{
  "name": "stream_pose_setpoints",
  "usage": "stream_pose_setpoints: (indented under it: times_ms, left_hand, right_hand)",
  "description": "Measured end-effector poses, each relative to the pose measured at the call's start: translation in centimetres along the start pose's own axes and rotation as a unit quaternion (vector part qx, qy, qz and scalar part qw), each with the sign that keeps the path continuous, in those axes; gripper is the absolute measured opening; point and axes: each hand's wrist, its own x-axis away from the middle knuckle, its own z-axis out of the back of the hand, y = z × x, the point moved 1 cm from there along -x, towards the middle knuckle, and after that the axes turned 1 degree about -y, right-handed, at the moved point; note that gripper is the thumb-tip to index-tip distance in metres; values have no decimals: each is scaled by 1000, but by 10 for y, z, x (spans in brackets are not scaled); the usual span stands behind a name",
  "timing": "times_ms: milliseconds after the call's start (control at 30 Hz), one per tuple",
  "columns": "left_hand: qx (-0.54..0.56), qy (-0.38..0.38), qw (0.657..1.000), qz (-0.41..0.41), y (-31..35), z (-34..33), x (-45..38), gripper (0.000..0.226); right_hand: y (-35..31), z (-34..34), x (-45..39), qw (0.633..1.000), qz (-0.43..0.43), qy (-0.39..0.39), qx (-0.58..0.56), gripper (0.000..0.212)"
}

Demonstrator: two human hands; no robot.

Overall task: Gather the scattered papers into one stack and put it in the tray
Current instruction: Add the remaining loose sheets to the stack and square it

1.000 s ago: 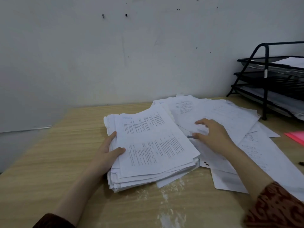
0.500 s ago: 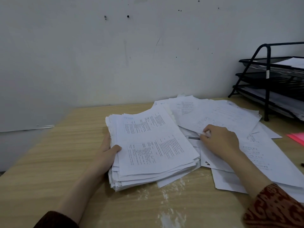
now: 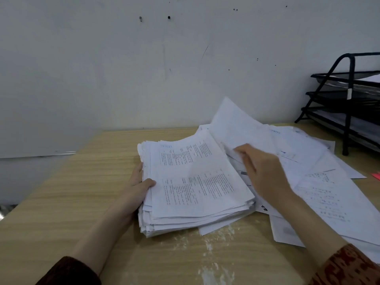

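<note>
A thick stack of printed papers point(image 3: 197, 182) lies on the wooden desk point(image 3: 82, 182) in the middle. My left hand point(image 3: 137, 186) grips its left edge, thumb on the top sheet. To the right, several loose sheets point(image 3: 329, 194) lie spread and overlapping. My right hand point(image 3: 265, 171) pinches one white sheet point(image 3: 236, 124) and holds its far end lifted off the pile, tilted up toward the wall. The black three-tier tray rack point(image 3: 349, 103) stands at the far right, with papers on its shelves.
A white wall stands right behind the desk. A pink item point(image 3: 376, 175) shows at the right edge. White scuff marks point(image 3: 207, 243) streak the desk in front of the stack. Bare desk surface lies to the left of the stack.
My right hand closed on a loose sheet and lifted it; its far end now stands up off the pile. The left hand stayed on the stack's edge.
</note>
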Motion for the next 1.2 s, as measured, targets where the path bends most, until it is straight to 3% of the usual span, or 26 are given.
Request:
stream_pose_setpoints:
  times_ms: [100, 167, 433, 633, 733, 800, 867, 967, 1033, 1200]
  left_hand:
    - [4, -2, 1000, 1, 0, 0, 0, 61]
    - [6, -1, 1000, -2, 0, 0, 0, 60]
    - [17, 5, 1000, -9, -5, 2, -6, 53]
    - [11, -11, 1000, -1, -11, 6, -10, 69]
    - [-5, 6, 1000, -22, -15, 7, -12, 72]
    - [-14, 22, 998, -50, -17, 7, -13, 73]
    - [-13, 29, 997, -72, -17, 3, -12, 74]
    - [-14, 25, 996, -88, -14, -1, -11, 71]
    - [-22, 25, 995, -90, -14, -1, -12, 71]
    - [-21, 27, 996, -87, -14, 0, -13, 69]
  right_hand:
    - [-26, -26, 12, 987, 90, -132, 4, 21]
    - [-37, -38, 18, 976, 130, -174, -9, 21]
    - [-55, -47, 33, 957, 165, -226, -76, 26]
    - [-64, -38, 32, 943, 136, -281, -110, 33]
    - [-53, -26, 19, 923, 20, -343, -171, 31]
    - [-22, -19, 6, 950, -69, -263, -152, 36]
    - [20, -10, 1, 966, -180, -178, -55, 44]
    - [60, 0, 9, 911, -307, -250, 117, 66]
    - [64, 3, 11, 897, -311, -276, 149, 56]
    - [51, 3, 8, 933, -274, -171, 161, 22]
